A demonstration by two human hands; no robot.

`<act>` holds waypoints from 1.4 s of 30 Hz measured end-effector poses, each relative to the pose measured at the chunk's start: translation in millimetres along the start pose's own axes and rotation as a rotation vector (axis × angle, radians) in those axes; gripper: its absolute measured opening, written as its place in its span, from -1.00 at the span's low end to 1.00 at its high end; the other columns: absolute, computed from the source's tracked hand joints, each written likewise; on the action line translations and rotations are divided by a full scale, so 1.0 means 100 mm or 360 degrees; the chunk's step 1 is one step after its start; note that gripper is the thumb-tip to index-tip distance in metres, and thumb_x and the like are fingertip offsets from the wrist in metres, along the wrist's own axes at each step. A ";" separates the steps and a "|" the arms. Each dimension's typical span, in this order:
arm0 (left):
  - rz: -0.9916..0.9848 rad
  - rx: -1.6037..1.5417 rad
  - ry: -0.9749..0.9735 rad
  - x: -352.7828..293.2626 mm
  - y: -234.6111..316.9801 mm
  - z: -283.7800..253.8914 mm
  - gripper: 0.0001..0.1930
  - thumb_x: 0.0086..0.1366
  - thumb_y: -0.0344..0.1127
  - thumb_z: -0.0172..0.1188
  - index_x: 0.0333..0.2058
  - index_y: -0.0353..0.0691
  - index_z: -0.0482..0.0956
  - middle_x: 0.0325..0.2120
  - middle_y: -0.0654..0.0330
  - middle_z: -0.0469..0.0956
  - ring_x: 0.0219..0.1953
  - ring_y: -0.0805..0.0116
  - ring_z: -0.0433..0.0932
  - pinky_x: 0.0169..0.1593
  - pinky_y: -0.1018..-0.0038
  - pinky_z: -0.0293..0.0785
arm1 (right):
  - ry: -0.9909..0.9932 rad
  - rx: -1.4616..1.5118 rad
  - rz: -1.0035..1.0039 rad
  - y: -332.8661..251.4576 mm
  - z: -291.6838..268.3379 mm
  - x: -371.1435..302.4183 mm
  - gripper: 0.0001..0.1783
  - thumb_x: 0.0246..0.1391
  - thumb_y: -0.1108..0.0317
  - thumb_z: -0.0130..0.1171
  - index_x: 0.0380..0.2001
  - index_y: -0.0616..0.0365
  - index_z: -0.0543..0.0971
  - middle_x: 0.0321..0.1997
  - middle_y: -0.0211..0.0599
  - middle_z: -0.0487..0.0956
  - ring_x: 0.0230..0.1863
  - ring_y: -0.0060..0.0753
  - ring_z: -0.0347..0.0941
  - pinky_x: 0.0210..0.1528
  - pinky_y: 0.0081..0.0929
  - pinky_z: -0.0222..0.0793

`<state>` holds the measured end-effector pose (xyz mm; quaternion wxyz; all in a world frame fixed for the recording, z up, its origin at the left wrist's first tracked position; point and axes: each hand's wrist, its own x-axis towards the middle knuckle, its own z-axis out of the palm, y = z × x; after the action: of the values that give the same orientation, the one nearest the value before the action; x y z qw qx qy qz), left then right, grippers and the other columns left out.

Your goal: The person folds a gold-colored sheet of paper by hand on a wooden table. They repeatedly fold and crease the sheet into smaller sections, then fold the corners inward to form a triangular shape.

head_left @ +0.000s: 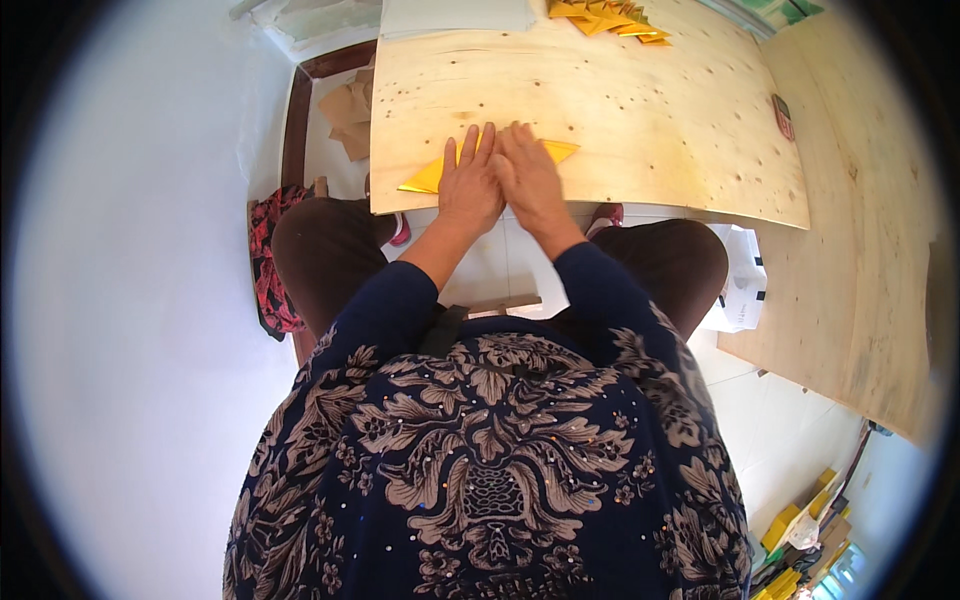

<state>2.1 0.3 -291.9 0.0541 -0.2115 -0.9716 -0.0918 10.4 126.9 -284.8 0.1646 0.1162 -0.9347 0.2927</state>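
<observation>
A folded sheet of shiny gold paper [428,178] lies on the wooden table [660,130] near its front edge, with pointed ends sticking out on both sides. My left hand [472,180] rests flat on the paper, fingers stretched out and pointing away from me. Right beside it, my right hand [530,178] presses on the paper too, its fingers straight and its thumb side against the left hand. The middle of the paper is hidden beneath both hands.
Several folded gold paper pieces [610,18] lie overlapped at the table's far edge. A pale sheet stack [455,15] is at the far left. A small red device [783,117] sits near the right edge. A white bag [742,280] stands below the table, and red patterned cloth [272,260] hangs left of my knee.
</observation>
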 end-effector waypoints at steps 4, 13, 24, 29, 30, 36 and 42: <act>-0.0127 -0.0009 -0.0069 -0.04 -0.09 -0.04 -0.37 0.39 -0.09 -0.10 0.36 -0.21 0.10 0.43 0.08 -0.05 0.47 0.15 -0.13 0.45 0.08 -0.30 | -0.0011 -0.0062 0.0006 -0.02 0.23 0.06 -0.38 0.27 0.00 -0.04 0.19 0.29 0.40 0.31 0.06 0.35 0.42 -0.03 0.12 0.44 -0.12 -0.09; -0.0361 0.0101 -0.0139 -0.62 -0.49 -0.30 -0.26 0.38 0.09 -0.05 0.35 -0.31 0.08 0.41 -0.01 -0.01 0.46 0.13 -0.11 0.44 0.03 -0.31 | -0.0167 -0.0545 -0.0224 -0.04 0.15 -0.04 -0.30 0.22 0.00 0.03 0.25 0.32 0.30 0.42 0.00 0.20 0.47 -0.10 0.03 0.45 -0.11 -0.11; 0.0147 -0.0499 -0.0170 0.13 -0.19 -0.19 -0.31 0.41 0.08 -0.16 0.36 -0.24 0.08 0.41 0.02 0.00 0.45 0.18 -0.05 0.44 0.15 -0.22 | -0.0114 -0.0360 -0.0155 0.09 0.10 -0.09 -0.36 0.22 0.12 -0.06 0.28 0.26 0.29 0.42 -0.02 0.20 0.49 -0.10 -0.01 0.47 -0.08 -0.18; 0.0203 -0.0067 -0.0160 0.09 -0.18 -0.07 -0.29 0.40 0.11 -0.13 0.37 -0.22 0.06 0.43 0.08 -0.04 0.46 0.23 -0.10 0.45 0.16 -0.26 | -0.0195 -0.0800 0.0055 0.52 -0.31 -0.19 -0.34 0.22 0.06 -0.01 0.27 0.26 0.31 0.43 -0.07 0.20 0.47 -0.16 0.03 0.47 -0.07 -0.18; 0.0222 -0.0063 -0.0107 0.08 -0.17 -0.07 -0.28 0.40 0.12 -0.12 0.37 -0.21 0.06 0.43 0.09 -0.05 0.47 0.24 -0.11 0.45 0.16 -0.26 | -0.0224 -0.0798 0.0078 0.60 -0.43 -0.21 -0.35 0.22 0.07 0.00 0.27 0.25 0.31 0.43 -0.04 0.20 0.47 -0.14 0.03 0.46 -0.06 -0.16; 0.0143 -0.0016 -0.0084 0.07 -0.12 -0.08 -0.27 0.37 0.12 -0.03 0.36 -0.21 0.10 0.42 0.09 -0.01 0.46 0.17 -0.10 0.43 0.03 -0.24 | -0.0097 -0.0515 0.0297 0.64 -1.03 -0.59 -0.41 0.24 0.11 0.04 0.23 0.25 0.36 0.38 0.07 0.23 0.43 -0.02 0.09 0.42 -0.04 -0.08; 0.0091 -0.0070 -0.0145 0.08 -0.10 -0.11 -0.27 0.35 0.11 -0.04 0.37 -0.18 0.10 0.42 0.12 -0.02 0.47 0.18 -0.12 0.44 0.04 -0.31 | 0.0077 -0.0306 0.0156 0.25 -1.17 -0.90 -0.44 0.15 0.25 0.17 0.15 0.34 0.39 0.28 0.17 0.33 0.30 0.14 0.23 0.33 -0.04 0.10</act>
<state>-8.5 -7.4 -281.4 0.0076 -0.2443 -0.9643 -0.1017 112.9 226.3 -241.0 0.1829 0.0469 -0.9588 0.2121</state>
